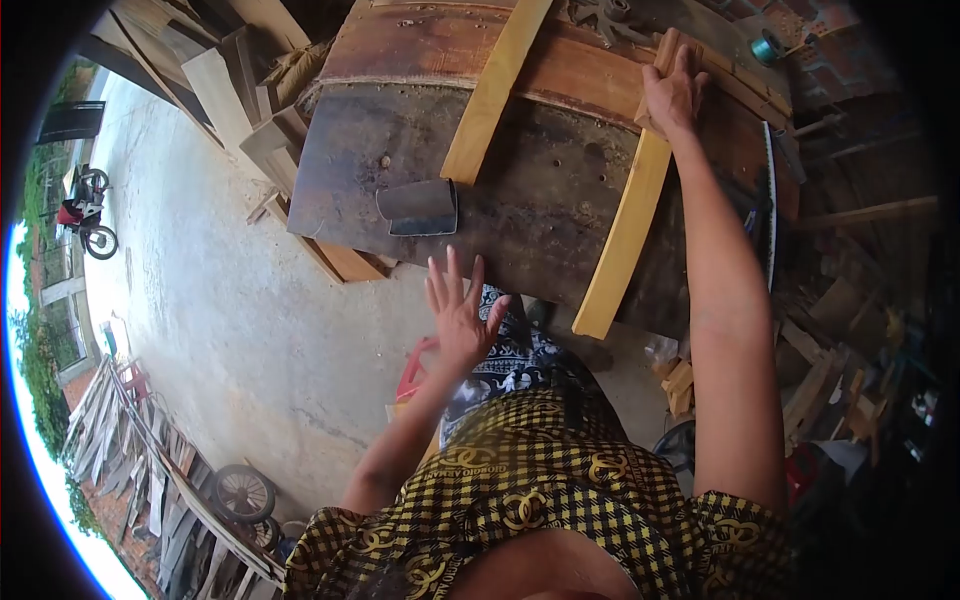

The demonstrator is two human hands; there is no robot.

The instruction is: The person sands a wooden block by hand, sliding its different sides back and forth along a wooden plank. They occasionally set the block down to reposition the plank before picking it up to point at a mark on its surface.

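My left hand (462, 318) is raised near the front edge of the dark worktable (340, 165), fingers spread and holding nothing. Just beyond it lies a curled dark sheet (418, 207) that looks like sandpaper. At the far right, my right hand (676, 98) is closed over a narrow brown wooden block (664, 52). That block sits at the upper part of a yellow wooden strip (625, 235), whose lower end juts past the table's front edge. A second yellow wooden strip (497, 90) lies slantwise left of it.
Stacked boards (225, 90) lean beyond the table's left side. A teal spool (767, 48) is at the back right. Scrap wood (820, 370) covers the floor at right. A red stool (415, 368) stands by my left forearm. A motorbike (88, 213) is parked far left.
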